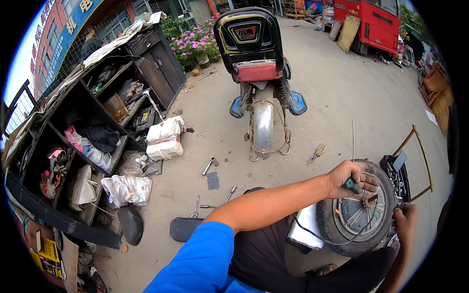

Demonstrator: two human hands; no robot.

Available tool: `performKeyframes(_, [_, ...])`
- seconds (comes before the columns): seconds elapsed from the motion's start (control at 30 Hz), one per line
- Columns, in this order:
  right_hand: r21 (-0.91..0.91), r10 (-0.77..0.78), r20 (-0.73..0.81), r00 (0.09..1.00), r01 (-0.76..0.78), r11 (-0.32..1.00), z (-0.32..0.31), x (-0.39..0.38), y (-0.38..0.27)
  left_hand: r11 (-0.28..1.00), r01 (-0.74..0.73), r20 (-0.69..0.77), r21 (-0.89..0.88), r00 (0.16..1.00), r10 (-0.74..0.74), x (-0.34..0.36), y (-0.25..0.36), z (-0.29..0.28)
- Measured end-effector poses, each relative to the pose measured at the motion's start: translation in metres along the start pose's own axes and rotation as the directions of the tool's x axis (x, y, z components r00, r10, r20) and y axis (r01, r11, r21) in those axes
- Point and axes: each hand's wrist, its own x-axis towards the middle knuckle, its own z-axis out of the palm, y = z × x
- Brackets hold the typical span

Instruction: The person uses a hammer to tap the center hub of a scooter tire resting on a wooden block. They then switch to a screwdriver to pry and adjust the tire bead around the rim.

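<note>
My left arm, in a blue sleeve, reaches across to the right. My left hand (346,179) is closed round the dark green handle of a screwdriver (351,185), over a wheel. A thin upright rod shows above this hand; I cannot tell if it belongs to the tool. The wheel (328,225) has a black tyre and a grey metal hub, with a rusty axle end at its centre and a black cable running out of it. Beside the tyre's right edge, my right hand (405,220) is a fist; what it grips is hidden. A silvery block (307,228) touches the wheel's left side.
Pliers (318,152) lie beyond the wheel. An electric scooter (263,117) without its rear wheel stands ahead. A socket wrench (209,165), a spanner (196,207) and a dark pad (184,229) lie leftward. A cluttered black shelf (93,239) fills the left; an open toolbox (396,180) sits right.
</note>
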Motion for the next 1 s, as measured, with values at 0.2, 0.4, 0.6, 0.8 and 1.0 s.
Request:
performKeyframes(0.2, [-0.098, 0.074, 0.156, 0.985, -0.059, 0.993, -0.006, -0.011, 0.030, 0.999, -0.013, -0.082, 0.052, 0.996, 0.018, 0.003, 0.009, -0.017])
performKeyframes(0.4, [-0.061, 0.128, 0.175, 0.976, -0.119, 0.991, 0.001, -0.018, 0.029, 0.997, -0.015, -0.153, 0.071, 0.988, 0.026, 0.005, 0.010, -0.021])
performKeyframes(0.6, [0.044, 0.132, 0.226, 0.965, -0.146, 0.988, 0.022, -0.018, 0.031, 0.990, -0.080, -0.210, 0.112, 0.972, 0.103, -0.006, 0.022, -0.015])
performKeyframes(0.8, [0.071, 0.174, 0.343, 0.923, -0.210, 0.975, 0.009, -0.018, 0.030, 0.987, -0.086, -0.226, 0.134, 0.967, 0.115, -0.007, 0.023, -0.014])
performKeyframes(1.0, [0.036, 0.264, 0.359, 0.895, -0.296, 0.954, 0.005, -0.020, 0.042, 0.982, -0.063, -0.215, 0.179, 0.971, 0.102, -0.005, 0.019, -0.006])
